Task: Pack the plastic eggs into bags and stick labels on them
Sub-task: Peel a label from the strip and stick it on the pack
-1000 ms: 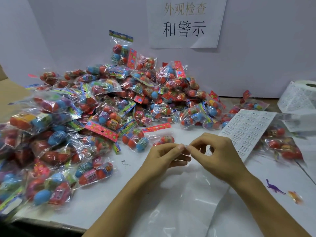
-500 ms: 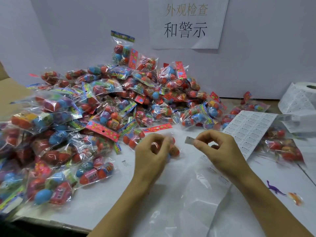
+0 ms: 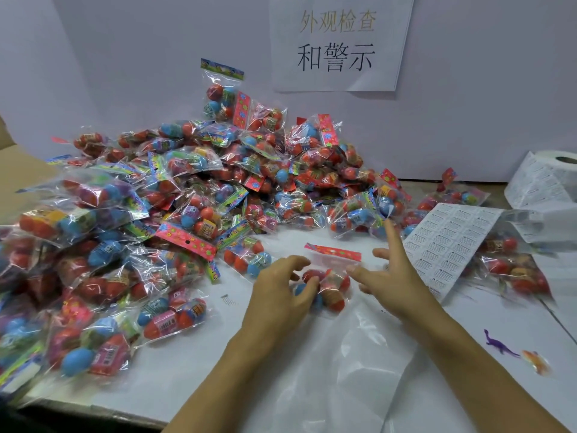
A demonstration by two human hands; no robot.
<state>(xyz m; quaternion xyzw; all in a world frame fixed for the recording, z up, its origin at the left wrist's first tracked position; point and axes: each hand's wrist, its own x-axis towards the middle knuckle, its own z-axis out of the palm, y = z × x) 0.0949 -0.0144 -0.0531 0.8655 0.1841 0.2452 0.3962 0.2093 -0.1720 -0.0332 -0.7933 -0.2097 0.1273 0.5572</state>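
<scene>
Left hand [image 3: 281,295] curled round a clear bag of red and blue plastic eggs [image 3: 327,285] on the white table [image 3: 193,364], right hand [image 3: 396,276] fingers spread just beside it, seemingly holding nothing, label sheet [image 3: 449,245] to the right, heap of packed egg bags [image 3: 156,214] on the left

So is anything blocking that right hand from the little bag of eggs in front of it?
Nothing visible does. The right hand hovers open just beside the clear plastic bag of red and blue eggs, which the left hand holds on the white table. Only bare tabletop lies between them.
</scene>
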